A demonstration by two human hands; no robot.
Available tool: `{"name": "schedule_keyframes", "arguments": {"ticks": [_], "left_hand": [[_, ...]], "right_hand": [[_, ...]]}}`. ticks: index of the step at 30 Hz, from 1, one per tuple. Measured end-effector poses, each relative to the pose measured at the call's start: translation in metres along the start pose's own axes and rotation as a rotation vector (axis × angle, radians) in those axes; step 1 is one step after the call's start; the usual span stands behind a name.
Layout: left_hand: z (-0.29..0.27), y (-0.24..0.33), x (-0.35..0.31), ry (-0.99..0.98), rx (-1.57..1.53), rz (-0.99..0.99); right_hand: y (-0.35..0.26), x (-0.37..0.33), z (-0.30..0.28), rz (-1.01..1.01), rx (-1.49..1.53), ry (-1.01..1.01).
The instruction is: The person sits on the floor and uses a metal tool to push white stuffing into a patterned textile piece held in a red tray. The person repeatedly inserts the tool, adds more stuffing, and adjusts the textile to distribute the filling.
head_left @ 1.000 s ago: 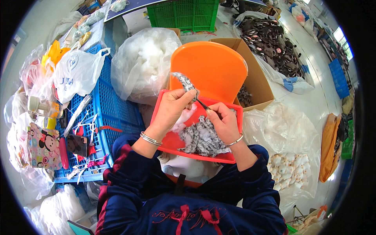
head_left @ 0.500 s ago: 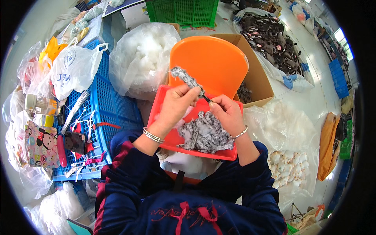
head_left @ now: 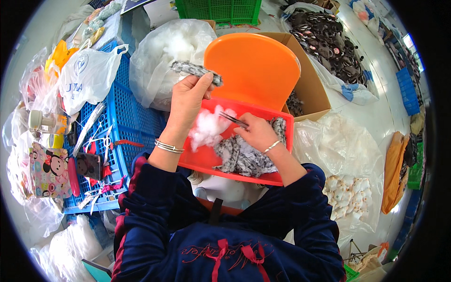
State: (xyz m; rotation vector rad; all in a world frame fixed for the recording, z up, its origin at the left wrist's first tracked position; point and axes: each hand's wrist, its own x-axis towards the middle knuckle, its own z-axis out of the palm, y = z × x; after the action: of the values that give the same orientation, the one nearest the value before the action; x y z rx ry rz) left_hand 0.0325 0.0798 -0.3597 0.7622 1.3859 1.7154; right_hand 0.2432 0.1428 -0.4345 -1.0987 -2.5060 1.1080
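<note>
My left hand (head_left: 189, 94) pinches a grey-and-white furry fabric tube (head_left: 195, 70), held up over the far left rim of a red tray (head_left: 202, 170). My right hand (head_left: 257, 134) grips a pair of dark metal tweezers (head_left: 233, 119), whose tips reach to the edge of a white stuffing clump (head_left: 206, 129) in the tray. Whether the tips have fibres between them is hard to make out. Beside the stuffing, below my right hand, lies a heap of grey-and-white furry pieces (head_left: 244, 160). The tray rests across my lap, against an orange chair (head_left: 251, 70).
Left stands a blue crate (head_left: 136, 117) with scissors (head_left: 107, 141), a phone (head_left: 89, 165) and plastic bags on top. A clear bag of white stuffing (head_left: 174, 47) sits beyond it. Behind the chair is a cardboard box (head_left: 312, 89); farther right lies a sack of dark pieces (head_left: 324, 47).
My hands have moved apart. The left carried the furry tube up and left; the right drew the tweezers away from it and brought them down to the white stuffing.
</note>
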Motion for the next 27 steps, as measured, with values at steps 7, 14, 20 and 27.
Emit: {"name": "schedule_keyframes", "arguments": {"ticks": [7,14,20,27], "left_hand": [[0.003,0.005,-0.005,-0.017,0.025,0.0],[-0.019,0.028,-0.009,-0.448,0.592,-0.12],[-0.015,0.004,-0.013,-0.855,0.689,0.024],[0.006,-0.006,-0.018,-0.98,1.013,-0.094]], "right_hand": [[0.025,0.039,0.077,-0.226,-0.192,-0.064],[0.039,0.045,0.044,-0.046,0.175,-0.154],[0.009,0.012,-0.027,0.268,0.731,-0.322],[0.006,-0.018,-0.053,0.176,0.891,-0.264]]}}
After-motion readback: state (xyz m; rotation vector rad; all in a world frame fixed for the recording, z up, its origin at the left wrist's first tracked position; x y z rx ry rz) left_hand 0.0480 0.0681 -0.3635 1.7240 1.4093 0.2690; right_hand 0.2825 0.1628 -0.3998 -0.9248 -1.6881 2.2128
